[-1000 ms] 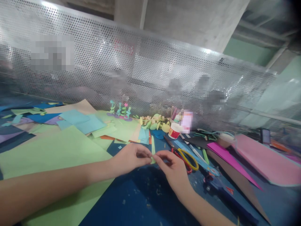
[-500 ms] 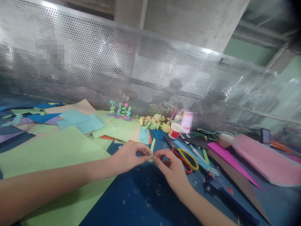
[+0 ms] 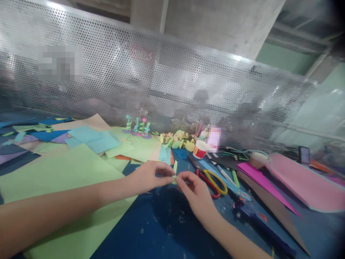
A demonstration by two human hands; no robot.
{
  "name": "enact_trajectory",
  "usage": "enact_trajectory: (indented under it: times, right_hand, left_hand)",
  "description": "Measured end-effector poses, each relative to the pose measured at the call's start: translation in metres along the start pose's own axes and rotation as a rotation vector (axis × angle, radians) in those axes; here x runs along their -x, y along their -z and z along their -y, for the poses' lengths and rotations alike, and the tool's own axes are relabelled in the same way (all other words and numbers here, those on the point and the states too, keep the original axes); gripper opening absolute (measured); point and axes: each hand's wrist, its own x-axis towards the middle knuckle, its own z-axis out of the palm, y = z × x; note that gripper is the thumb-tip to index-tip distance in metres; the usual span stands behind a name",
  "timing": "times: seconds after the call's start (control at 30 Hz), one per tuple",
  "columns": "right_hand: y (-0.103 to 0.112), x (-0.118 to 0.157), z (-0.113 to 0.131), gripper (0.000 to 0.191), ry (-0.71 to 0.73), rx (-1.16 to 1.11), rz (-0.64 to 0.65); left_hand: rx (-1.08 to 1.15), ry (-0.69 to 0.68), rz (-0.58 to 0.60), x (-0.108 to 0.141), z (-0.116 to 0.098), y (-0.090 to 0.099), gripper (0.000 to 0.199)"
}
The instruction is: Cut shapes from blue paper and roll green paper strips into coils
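Straightened since half a second ago, your light green paper strip [image 3: 175, 167] stands nearly upright. Around it on the blue bench [image 3: 145, 230], a green paper sheet [image 3: 67, 176] spreads toward nine o'clock; your left hand [image 3: 174, 176] and right hand [image 3: 177, 177] pinch its lower end; a glue gun [image 3: 262, 226] lies at four o'clock, scissors [image 3: 212, 182] at three.

No text legible; red label [image 3: 198, 153] on tub [image 3: 201, 145] seemingly blurred.
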Motion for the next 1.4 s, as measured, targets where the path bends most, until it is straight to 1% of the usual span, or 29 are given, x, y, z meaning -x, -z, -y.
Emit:
enact_trajectory:
  times: [0.13, 0.23, 0.33, 0.43, 0.6, 0.73, 0.83, 0.93, 1.0, 1.17, 1.3, 1.4]
  right_hand:
    - [-0.0008, -0.0004, 0.0018, 0.024, -0.023, -0.063, -0.009]
    - [-0.0019, -0.0019, 0.0021, 0.024, -0.062, -0.14, -0.026]
    - [-0.0027, -0.0034, -0.0003, 0.026, -0.107, -0.251, -0.04]
    - [-0.0033, -0.0043, -0.0019, 0.027, -0.14, -0.32, -0.048]
    - [-0.0037, -0.0046, 0.0011, 0.028, -0.164, -0.337, -0.056]
    - [-0.0044, -0.0045, 0.001, 0.028, -0.174, -0.369, -0.066]
    - [-0.005, -0.0045, -0.0003, 0.028, -0.164, -0.4, -0.061]
    - [-0.0051, -0.0045, -0.0004, 0.028, -0.151, -0.386, -0.056]
    - [-0.0048, -0.0045, -0.0004, 0.027, -0.143, -0.366, -0.053]
    - [-0.0039, -0.0046, -0.0019, 0.027, -0.12, -0.343, -0.042]
    - [-0.003, -0.0042, -0.0019, 0.026, -0.093, -0.32, -0.03]
    - [-0.0024, -0.0035, -0.0011, 0.023, -0.069, -0.285, -0.013]
  left_hand:
    - [0.066, 0.115, 0.041, -0.0005, 0.0014, 0.0029, 0.033]
    - [0.253, 0.207, 0.064, -0.0004, -0.0002, 0.0036, 0.035]
    - [0.41, 0.264, 0.119, -0.0006, -0.0019, 0.0034, 0.036]
    - [0.454, 0.251, 0.146, -0.0006, -0.0013, 0.0035, 0.034]
    - [0.372, 0.214, 0.063, -0.0004, 0.005, 0.0021, 0.029]
    - [0.525, 0.252, 0.102, -0.0003, 0.0073, -0.0011, 0.03]
    - [0.539, 0.259, 0.083, -0.0002, 0.0064, -0.0014, 0.029]
    - [0.479, 0.244, 0.035, -0.0002, 0.0058, -0.0006, 0.027]
    - [0.467, 0.25, 0.027, -0.0001, 0.0057, -0.0004, 0.026]
    - [0.531, 0.258, 0.042, -0.0001, 0.005, -0.0014, 0.023]
    - [0.591, 0.315, 0.055, -0.0002, 0.0046, -0.001, 0.026]
    - [0.605, 0.339, 0.035, -0.0003, 0.0061, -0.0002, 0.028]
